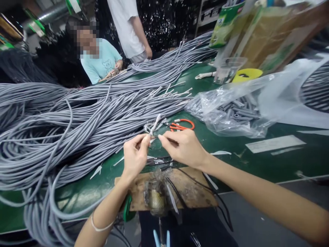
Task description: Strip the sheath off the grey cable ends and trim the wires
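Observation:
My left hand (136,152) is closed in a pinch on a bundle of white strands (155,125), which looks like a stripped cable end and sticks up past the fingertips. Close beside it, my right hand (183,147) pinches too; thin wire seems to run between the fingertips, but what it grips is too small to name. Just beyond the hands lies an orange-handled tool (189,124), partly hidden by my right hand. Under my fingers a pair of dark scissors (156,161) rests on the green table (218,171).
Long grey cables (77,137) cover the left side and back. A clear plastic bag (231,113) of grey tube pieces lies at right, near a clear cup (227,68) and a yellow lid (246,74). A wooden board (200,192) carries a taped motor-like part (156,199). One person (102,61) sits opposite; another stands behind.

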The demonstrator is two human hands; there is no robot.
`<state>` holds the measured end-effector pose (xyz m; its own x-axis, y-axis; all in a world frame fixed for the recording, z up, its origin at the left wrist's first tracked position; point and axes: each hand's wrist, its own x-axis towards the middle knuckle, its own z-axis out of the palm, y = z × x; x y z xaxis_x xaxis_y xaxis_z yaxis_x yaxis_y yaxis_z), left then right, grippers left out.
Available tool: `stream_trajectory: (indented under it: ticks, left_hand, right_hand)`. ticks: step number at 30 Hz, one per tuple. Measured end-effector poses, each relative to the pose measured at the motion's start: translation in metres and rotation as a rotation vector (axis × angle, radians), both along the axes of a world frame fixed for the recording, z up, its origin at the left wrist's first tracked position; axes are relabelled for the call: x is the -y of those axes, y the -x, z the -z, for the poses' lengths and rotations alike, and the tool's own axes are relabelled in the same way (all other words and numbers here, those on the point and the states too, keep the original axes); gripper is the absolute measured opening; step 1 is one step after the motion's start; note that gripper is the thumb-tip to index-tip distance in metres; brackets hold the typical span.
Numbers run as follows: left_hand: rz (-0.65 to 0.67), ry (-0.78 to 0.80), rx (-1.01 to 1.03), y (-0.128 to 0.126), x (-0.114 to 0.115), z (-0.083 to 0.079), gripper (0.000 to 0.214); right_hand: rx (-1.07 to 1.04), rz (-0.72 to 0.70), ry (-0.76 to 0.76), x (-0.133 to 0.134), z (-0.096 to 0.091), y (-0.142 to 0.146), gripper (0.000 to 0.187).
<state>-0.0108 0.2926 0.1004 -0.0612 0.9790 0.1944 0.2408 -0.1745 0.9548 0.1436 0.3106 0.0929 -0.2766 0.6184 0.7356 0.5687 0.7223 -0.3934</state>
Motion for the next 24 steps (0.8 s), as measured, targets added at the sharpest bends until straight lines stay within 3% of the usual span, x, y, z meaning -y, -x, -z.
stream_trajectory:
  ticks: [6, 16, 24]
  left_hand:
    - [0.049, 0.075, 0.106, 0.0008, 0.0009, -0.0016, 0.04]
    - [0.121, 0.107, 0.214, -0.0018, 0.0035, -0.0053, 0.038]
    - [0.257, 0.317, 0.513, -0.0055, 0.0035, -0.0082, 0.039]
  right_hand:
    - [-0.005, -0.008, 0.029, 0.0031, 0.0036, 0.0044, 0.035]
    - [-0.069, -0.009, 0.003, 0.0028, 0.0042, 0.0047, 0.036]
    - [-0.186, -0.058, 0.058, 0.0059, 0.0016, 0.0089, 0.039]
